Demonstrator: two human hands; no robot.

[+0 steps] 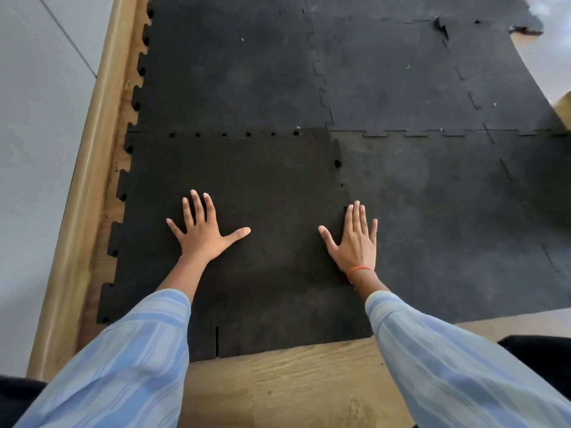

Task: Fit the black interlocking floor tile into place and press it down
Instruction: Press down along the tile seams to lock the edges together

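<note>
Both hands lie flat, fingers released and spread, on the black interlocking tile (262,186): left hand (202,234) near its centre, right hand (355,242) on its right seam, against the wooden floor (309,381) edge.

Matt black tile (262,211), rubbery and faintly grainy, no shine at all. Wood-grain floor (309,384) below it, smooth, pale. Striped blue cloth sleeves (129,359), soft-looking. Skirting board (89,168) has a slight sheen.

The person is wearing loose, light-blue striped sleeves (129,359) and a thin orange band (360,269) circling the right wrist.
</note>
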